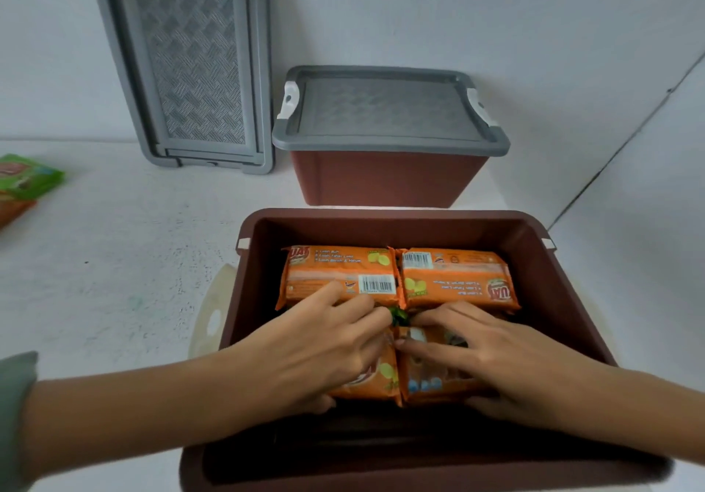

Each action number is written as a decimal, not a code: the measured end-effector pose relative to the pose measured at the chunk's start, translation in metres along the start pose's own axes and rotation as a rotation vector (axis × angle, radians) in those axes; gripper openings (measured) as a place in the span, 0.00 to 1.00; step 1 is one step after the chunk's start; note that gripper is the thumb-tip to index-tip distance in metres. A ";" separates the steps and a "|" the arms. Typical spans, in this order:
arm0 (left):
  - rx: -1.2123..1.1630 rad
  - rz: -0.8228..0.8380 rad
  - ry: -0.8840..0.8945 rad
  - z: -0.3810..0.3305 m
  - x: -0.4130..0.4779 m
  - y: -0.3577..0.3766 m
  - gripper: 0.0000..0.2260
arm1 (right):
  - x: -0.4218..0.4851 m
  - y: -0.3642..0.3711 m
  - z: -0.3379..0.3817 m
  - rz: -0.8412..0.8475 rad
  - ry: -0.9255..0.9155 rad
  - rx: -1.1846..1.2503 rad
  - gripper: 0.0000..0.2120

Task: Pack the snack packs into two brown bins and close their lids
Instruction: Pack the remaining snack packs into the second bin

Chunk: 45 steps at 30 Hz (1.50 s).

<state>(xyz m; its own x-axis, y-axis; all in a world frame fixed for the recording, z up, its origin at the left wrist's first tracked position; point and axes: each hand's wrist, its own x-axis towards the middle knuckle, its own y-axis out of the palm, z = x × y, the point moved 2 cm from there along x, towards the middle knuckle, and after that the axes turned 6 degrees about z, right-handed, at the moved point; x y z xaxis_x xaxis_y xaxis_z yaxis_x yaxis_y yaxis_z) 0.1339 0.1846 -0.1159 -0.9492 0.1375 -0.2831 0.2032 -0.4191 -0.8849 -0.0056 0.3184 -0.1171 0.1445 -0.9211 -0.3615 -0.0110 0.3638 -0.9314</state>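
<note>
An open brown bin [381, 220] stands right in front of me. Two orange snack packs [335, 274] [457, 277] lie side by side along its far wall. My left hand [305, 358] grips the near-left orange pack [377, 381], fingers over its top and thumb at its near edge. My right hand [507, 361] holds the near-right orange pack [431, 377] the same way. A bit of green wrapper [398, 316] shows between the packs. Behind stands a second brown bin [389, 178] with a grey lid [385, 109] on it.
A loose grey lid [190, 64] leans upright against the wall at the back left. A green snack pack [26, 176] and an orange one [11, 213] lie at the far left edge of the white table. A cream latch [213, 319] sticks out from the open bin's left side.
</note>
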 end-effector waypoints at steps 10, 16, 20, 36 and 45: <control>-0.182 0.075 0.040 -0.001 0.005 -0.004 0.32 | 0.004 0.012 0.003 -0.065 0.014 -0.164 0.43; -0.195 0.105 0.074 -0.005 0.013 -0.001 0.31 | 0.013 0.017 0.006 -0.080 0.109 -0.179 0.51; -0.158 0.037 0.089 -0.006 0.010 0.001 0.31 | 0.014 0.015 0.004 -0.104 0.139 -0.145 0.52; -0.479 -0.384 -0.378 0.127 -0.118 -0.018 0.15 | 0.101 -0.132 0.040 -0.375 -0.107 0.254 0.28; -0.596 -0.381 -0.839 0.240 -0.281 0.068 0.12 | 0.283 -0.205 0.130 -0.458 -0.312 0.229 0.28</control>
<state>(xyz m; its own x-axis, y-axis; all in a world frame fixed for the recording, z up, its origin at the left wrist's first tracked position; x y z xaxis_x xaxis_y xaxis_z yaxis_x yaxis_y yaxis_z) 0.3565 -0.0975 -0.0077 -0.7899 -0.5834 0.1888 -0.2691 0.0532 -0.9616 0.1657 0.0013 -0.0230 0.3687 -0.9195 0.1365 0.3297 -0.0079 -0.9441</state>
